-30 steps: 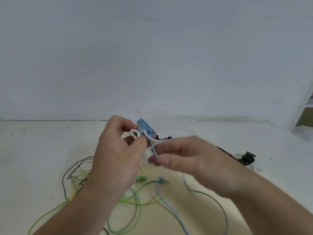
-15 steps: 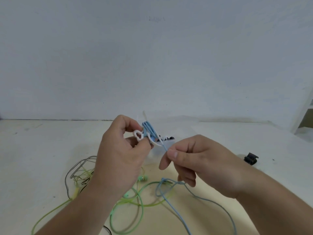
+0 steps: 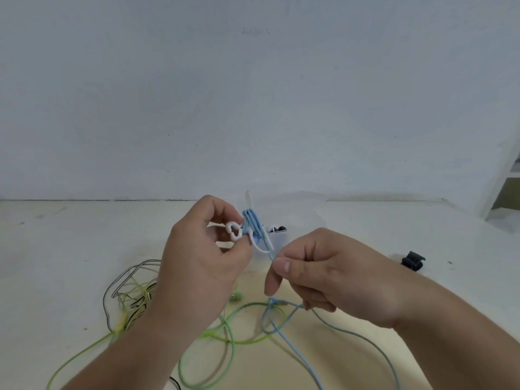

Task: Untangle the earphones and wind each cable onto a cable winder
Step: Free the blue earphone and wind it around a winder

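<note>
The blue cable is best laid turn beside turn on the white cable winder under light, even tension, slack being fed through the pinch so that the loose run is not dragged into the green cable it crosses. The winder, with several blue turns on it, is pinched at its looped end by thumb and curled fingers of the left hand. The cable is nipped between thumb and forefinger of the right hand just below and right of the winder, a short taut stretch lying between the two grips.
</note>
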